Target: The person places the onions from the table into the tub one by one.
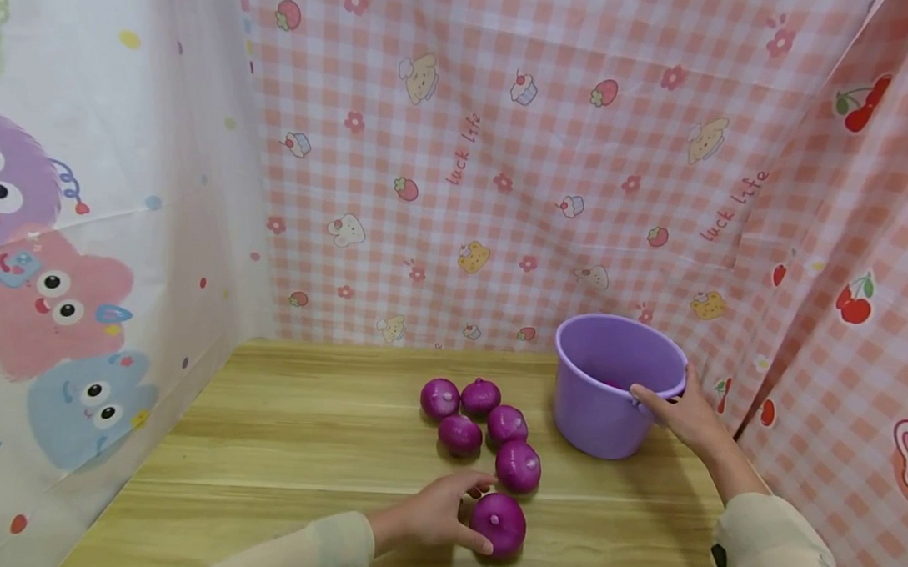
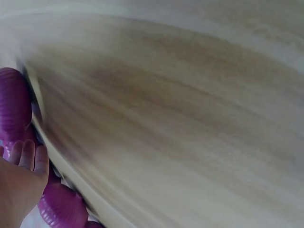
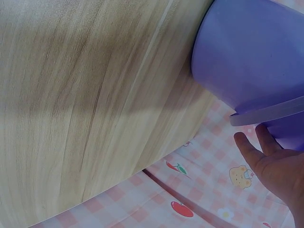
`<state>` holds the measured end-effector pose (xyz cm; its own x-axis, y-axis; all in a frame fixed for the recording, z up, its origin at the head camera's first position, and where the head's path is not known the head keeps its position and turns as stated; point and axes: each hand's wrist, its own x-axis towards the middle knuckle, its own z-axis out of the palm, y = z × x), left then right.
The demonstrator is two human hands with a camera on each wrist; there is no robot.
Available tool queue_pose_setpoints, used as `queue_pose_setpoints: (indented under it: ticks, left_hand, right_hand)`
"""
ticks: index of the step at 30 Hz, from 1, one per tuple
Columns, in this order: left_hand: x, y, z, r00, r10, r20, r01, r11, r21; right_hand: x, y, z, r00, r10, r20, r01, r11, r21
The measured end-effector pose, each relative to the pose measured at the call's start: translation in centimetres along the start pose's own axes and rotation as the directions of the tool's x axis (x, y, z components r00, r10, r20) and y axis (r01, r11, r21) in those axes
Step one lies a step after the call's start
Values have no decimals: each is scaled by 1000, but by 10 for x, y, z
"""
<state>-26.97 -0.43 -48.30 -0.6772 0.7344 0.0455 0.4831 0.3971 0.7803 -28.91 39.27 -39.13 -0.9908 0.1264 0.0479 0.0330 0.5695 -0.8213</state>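
Observation:
A purple-red onion (image 1: 500, 527) sits near the front of the wooden table. My left hand (image 1: 431, 510) curves loosely around its left side, thumb at the near edge and fingertips by the far edge, with a gap at the palm. Several more onions (image 1: 459, 435) lie in a cluster behind it. At the right stands a purple bucket (image 1: 599, 422), whose rim my right hand (image 1: 685, 415) grips with the thumb over the edge. In the right wrist view, fingers (image 3: 249, 151) reach below the bucket's handle (image 3: 270, 113). A bit of magenta shows inside the bucket, mostly hidden by its wall.
The wooden table (image 1: 283, 461) carries everything. Behind it hangs a pink checked curtain (image 1: 459, 150), and another cloth (image 1: 867, 273) closes the right side close to the bucket. A white cartoon-print cloth (image 1: 180, 182) hangs on the left.

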Motion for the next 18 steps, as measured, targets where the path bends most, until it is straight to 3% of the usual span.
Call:
queue_pose_setpoints:
  ticks: [18]
  left_hand:
    - [1,-6,8,1000,3,30,-4,1000,9]
  right_hand:
    - [-2,-3,0,1000,4,9,-4,1000,12]
